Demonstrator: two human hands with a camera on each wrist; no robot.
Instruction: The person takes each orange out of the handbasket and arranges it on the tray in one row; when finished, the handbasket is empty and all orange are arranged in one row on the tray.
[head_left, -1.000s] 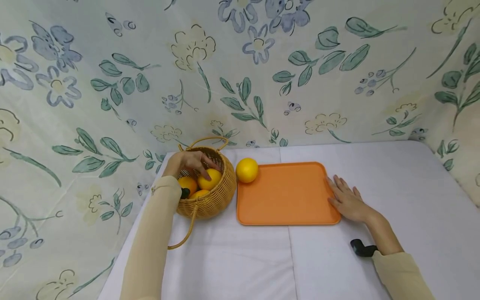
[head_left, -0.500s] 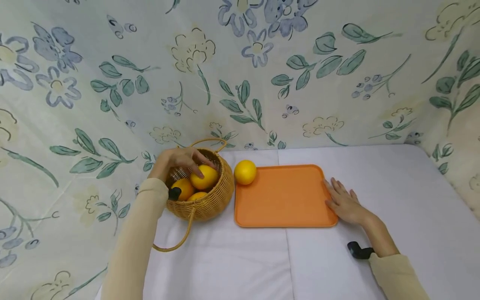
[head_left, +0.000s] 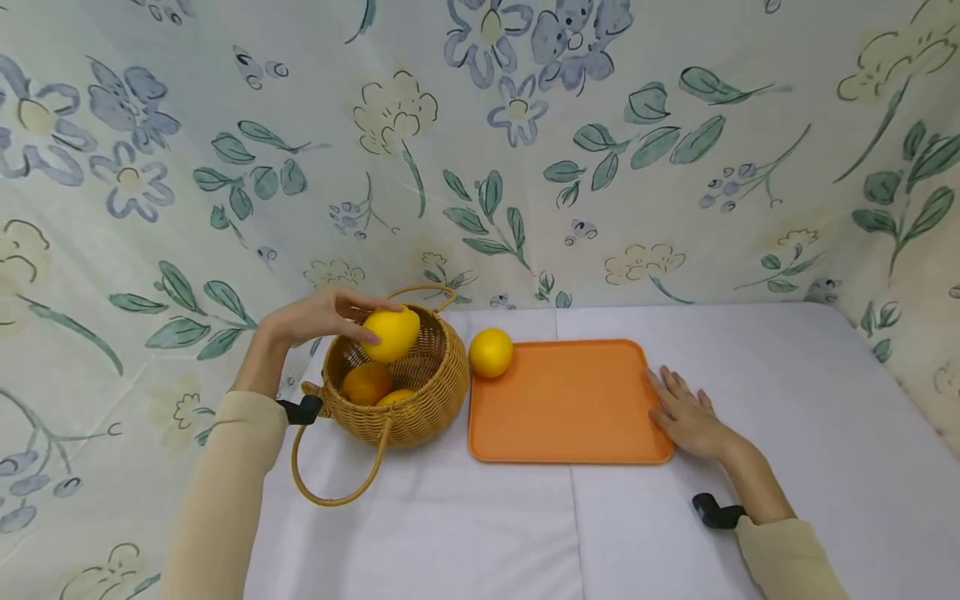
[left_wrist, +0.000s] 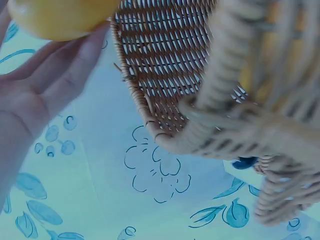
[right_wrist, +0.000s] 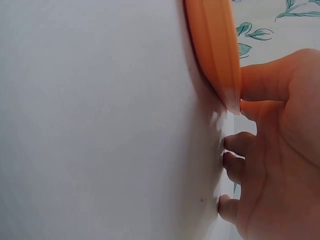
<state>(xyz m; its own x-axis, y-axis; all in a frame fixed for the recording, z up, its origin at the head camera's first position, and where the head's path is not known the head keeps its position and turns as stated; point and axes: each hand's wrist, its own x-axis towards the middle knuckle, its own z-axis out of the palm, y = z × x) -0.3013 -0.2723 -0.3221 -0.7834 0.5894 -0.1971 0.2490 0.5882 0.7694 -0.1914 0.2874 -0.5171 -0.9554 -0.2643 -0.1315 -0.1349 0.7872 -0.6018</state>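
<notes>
My left hand (head_left: pixel 322 321) grips a yellow lemon (head_left: pixel 392 333) from the left, holding it just above the mouth of a wicker basket (head_left: pixel 420 421). In the left wrist view, the lemon (left_wrist: pixel 62 17) rests against the fingers beside the basket's woven wall (left_wrist: pixel 165 55). Inside the basket lie an orange (head_left: pixel 367 383) and another orange-yellow fruit (head_left: pixel 396 397), partly hidden by the rim. My right hand (head_left: pixel 690 417) lies with fingers extended at the right edge of an orange tray (head_left: pixel 570 408). The right wrist view shows its thumb touching the tray's rim (right_wrist: pixel 215 50) and its fingertips on the white cloth.
A second yellow fruit (head_left: pixel 491 352) sits on the tray's far left corner, close to the basket. One basket handle (head_left: pixel 337 502) droops forward onto the white tablecloth (head_left: pixel 450 533); the other stands at the back. A floral curtain (head_left: pixel 525 208) rises behind the table.
My left hand has lifted the lemon out from among the fruit in the basket and moved up and left. The right hand has stayed at the tray's edge.
</notes>
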